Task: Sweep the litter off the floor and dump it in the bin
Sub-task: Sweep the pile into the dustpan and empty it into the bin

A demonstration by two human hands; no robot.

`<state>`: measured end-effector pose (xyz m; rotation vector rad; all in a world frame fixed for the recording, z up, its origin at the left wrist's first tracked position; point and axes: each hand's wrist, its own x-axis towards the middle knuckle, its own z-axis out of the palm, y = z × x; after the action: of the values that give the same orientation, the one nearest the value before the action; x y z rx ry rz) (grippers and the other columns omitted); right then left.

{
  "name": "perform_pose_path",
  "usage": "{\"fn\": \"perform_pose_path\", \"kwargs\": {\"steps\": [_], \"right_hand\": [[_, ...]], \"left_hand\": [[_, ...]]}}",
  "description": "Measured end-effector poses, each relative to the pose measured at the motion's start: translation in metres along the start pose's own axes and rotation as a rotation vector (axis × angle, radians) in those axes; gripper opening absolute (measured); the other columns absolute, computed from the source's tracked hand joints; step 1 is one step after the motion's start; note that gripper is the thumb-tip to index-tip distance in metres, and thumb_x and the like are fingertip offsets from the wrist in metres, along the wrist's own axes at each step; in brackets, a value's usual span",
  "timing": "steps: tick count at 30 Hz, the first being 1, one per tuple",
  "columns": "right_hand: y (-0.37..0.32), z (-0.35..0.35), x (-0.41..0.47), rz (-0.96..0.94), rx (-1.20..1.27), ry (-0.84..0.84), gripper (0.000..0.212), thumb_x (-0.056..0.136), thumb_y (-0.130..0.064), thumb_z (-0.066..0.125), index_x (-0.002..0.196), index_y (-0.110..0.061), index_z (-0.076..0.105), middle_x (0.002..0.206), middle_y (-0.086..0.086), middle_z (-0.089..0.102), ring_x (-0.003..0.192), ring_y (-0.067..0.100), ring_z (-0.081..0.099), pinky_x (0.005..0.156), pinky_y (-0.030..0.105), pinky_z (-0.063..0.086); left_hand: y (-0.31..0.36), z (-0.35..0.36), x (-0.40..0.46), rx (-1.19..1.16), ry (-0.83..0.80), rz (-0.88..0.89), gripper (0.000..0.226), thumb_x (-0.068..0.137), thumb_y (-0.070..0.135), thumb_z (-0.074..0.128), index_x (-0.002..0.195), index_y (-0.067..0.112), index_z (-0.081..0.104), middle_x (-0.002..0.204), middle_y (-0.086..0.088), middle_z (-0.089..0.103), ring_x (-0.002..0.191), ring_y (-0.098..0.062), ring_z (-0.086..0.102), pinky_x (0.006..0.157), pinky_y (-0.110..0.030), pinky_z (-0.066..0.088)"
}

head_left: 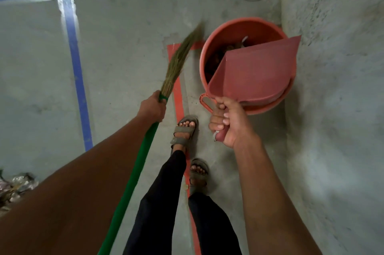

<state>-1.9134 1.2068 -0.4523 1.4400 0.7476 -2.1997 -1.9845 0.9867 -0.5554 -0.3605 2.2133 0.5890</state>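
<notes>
Dustpan (255,72) is tipped mouth-down over the bin (224,32), blade inside the rim on the side nearest the person. Dark litter (230,47) shows in the bin; can't see whether the pan is fully empty. Judgement: thin plastic, light and fairly stiff, slick inside so debris slides off once tilted steep; the handle is the only sensible grab point.

Right hand (226,121) has it there, fingers curled tight round the handle, thumb over the top.

Left of the bin: left hand (152,108) wraps the broom (176,61) where the green shaft meets the bristles, fingers closed round it, head lifted off the floor. Soft bristles, light stick; low grip gives control.

Far from the bin, at the frame's lower left edge: another litter pile (14,186) unswept. Likely one more pass needed.
</notes>
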Motion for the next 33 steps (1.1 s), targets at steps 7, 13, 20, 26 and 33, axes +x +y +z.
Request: {"fn": "perform_pose_path", "kwargs": {"steps": [7, 13, 20, 26, 33], "right_hand": [[0.057, -0.039, -0.029, 0.012, -0.134, -0.12, 0.033, 0.096, -0.024, 0.059, 0.067, -0.023, 0.041, 0.047, -0.009, 0.021, 0.036, 0.006, 0.018, 0.034, 0.021, 0.02], [0.104, -0.076, -0.055, 0.048, -0.195, -0.159, 0.034, 0.097, -0.024, 0.056, 0.066, -0.023, 0.041, 0.049, -0.007, 0.018, 0.036, 0.007, 0.014, 0.035, 0.021, 0.017], [0.16, -0.099, -0.06, 0.084, -0.25, -0.18, 0.033, 0.1, -0.024, 0.051, 0.069, -0.022, 0.039, 0.047, -0.007, 0.018, 0.033, 0.006, 0.016, 0.031, 0.019, 0.025], [0.202, -0.117, -0.054, 0.104, -0.353, -0.176, 0.035, 0.101, -0.024, 0.05, 0.068, -0.022, 0.039, 0.047, -0.007, 0.016, 0.033, 0.006, 0.016, 0.033, 0.019, 0.026], [0.263, -0.149, -0.065, 0.081, -0.479, -0.178, 0.034, 0.101, -0.024, 0.05, 0.069, -0.022, 0.039, 0.043, -0.007, 0.025, 0.033, 0.005, 0.02, 0.035, 0.019, 0.019]], "left_hand": [[-0.075, 0.031, -0.029, -0.092, 0.038, -0.35, 0.026, 0.103, 0.014, 0.053, 0.124, 0.0, 0.056, 0.099, -0.018, 0.068, 0.089, -0.034, 0.075, 0.082, -0.048, 0.064], [-0.138, 0.077, -0.103, -0.159, 0.158, -0.153, 0.045, 0.106, 0.027, 0.045, 0.149, 0.017, 0.037, 0.107, -0.019, 0.066, 0.081, -0.033, 0.07, 0.073, -0.048, 0.064], [-0.182, 0.141, -0.167, -0.137, 0.006, 0.063, 0.051, 0.106, 0.033, 0.049, 0.156, 0.031, 0.038, 0.105, -0.014, 0.069, 0.076, -0.028, 0.071, 0.071, -0.043, 0.063], [-0.243, 0.188, -0.179, -0.016, -0.064, -0.145, 0.034, 0.105, 0.027, 0.046, 0.136, 0.015, 0.052, 0.107, -0.018, 0.067, 0.087, -0.034, 0.07, 0.077, -0.044, 0.062], [-0.314, 0.23, -0.243, -0.145, 0.162, -0.091, 0.046, 0.108, 0.028, 0.044, 0.152, 0.016, 0.035, 0.114, -0.018, 0.06, 0.09, -0.032, 0.058, 0.079, -0.043, 0.049]]}}
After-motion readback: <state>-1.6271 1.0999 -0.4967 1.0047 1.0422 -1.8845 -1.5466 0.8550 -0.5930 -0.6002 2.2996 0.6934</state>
